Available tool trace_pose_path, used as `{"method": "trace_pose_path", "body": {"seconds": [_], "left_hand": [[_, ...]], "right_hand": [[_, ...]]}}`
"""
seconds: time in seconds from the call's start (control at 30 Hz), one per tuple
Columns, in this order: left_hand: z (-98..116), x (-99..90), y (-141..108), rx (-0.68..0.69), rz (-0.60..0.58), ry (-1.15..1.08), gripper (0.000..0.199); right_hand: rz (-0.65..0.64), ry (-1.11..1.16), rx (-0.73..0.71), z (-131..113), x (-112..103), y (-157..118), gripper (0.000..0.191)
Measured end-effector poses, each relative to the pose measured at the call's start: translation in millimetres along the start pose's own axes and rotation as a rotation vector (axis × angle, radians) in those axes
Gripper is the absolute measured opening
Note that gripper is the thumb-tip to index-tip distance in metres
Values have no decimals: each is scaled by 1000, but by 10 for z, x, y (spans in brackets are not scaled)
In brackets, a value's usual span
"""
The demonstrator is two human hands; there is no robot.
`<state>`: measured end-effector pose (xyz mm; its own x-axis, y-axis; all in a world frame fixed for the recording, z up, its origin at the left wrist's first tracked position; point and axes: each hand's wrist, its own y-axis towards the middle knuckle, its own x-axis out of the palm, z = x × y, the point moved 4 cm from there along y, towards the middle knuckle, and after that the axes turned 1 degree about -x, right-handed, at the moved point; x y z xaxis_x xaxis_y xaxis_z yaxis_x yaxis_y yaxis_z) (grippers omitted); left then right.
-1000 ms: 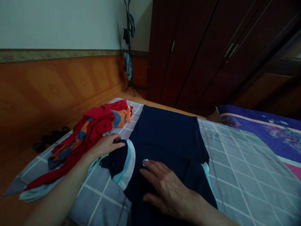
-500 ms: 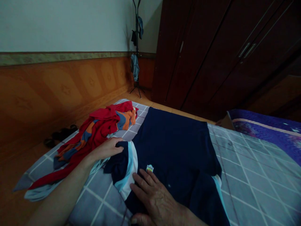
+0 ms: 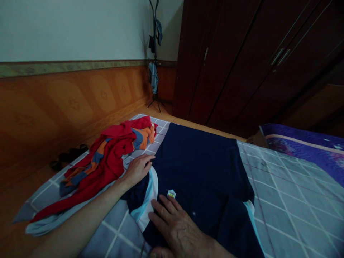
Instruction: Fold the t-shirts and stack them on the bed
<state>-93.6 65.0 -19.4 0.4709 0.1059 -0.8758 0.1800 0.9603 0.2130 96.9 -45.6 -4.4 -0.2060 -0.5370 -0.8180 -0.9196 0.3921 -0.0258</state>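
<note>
Head view: a navy shirt [image 3: 204, 161] lies spread on a grey sheet [image 3: 285, 193] patterned with white grid lines, which shows on both sides of it. The right hand [image 3: 178, 229] rests palm down on the shirt, its fingers slightly apart, just below a small badge [image 3: 171, 194]. The left hand [image 3: 137, 170] lies at the shirt's left edge, above a white and light-blue band; whether it pinches any cloth, I cannot tell. Left of the shirt sits a crumpled heap of red, orange and blue clothes [image 3: 113, 154], with dark footwear [image 3: 70, 154] on the floor past it. Beyond the shirt stand a coat stand [image 3: 155, 53] hung with garments and a dark reddish wardrobe [image 3: 225, 64]. Farther left run orange panelling [image 3: 72, 104] and a pale wall [image 3: 75, 28]; well right of the shirt is purple bedding [image 3: 309, 145].
</note>
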Motion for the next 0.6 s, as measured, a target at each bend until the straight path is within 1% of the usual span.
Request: {"method": "trace_pose_path", "body": {"seconds": [0.17,0.23,0.3,0.37,0.43,0.47,0.53,0.6], "left_hand": [[25,4,-20,39,-94,238,42],[57,3,-31,27,-115,338,43],[82,4,-34,6,-131,384,44],[80,-8,-34,-21,-138,362,43],[39,-48,-39,-43,-141,268,37],[1,-81,-46,-58,-139,210,35],[-105,-164,-70,-98,-147,104,38],[-217,-243,-109,-145,-195,30,42]], "right_hand": [[-17,34,13,-22,-24,2,72],[-9,24,11,-22,-16,0,71],[-1,12,10,-21,-4,-4,71],[2,16,15,-22,2,-12,71],[-2,35,23,-27,-3,-24,72],[-6,46,27,-32,-9,-30,72],[-8,59,32,-44,-27,-40,71],[-6,64,35,-56,-45,-46,69]]}}
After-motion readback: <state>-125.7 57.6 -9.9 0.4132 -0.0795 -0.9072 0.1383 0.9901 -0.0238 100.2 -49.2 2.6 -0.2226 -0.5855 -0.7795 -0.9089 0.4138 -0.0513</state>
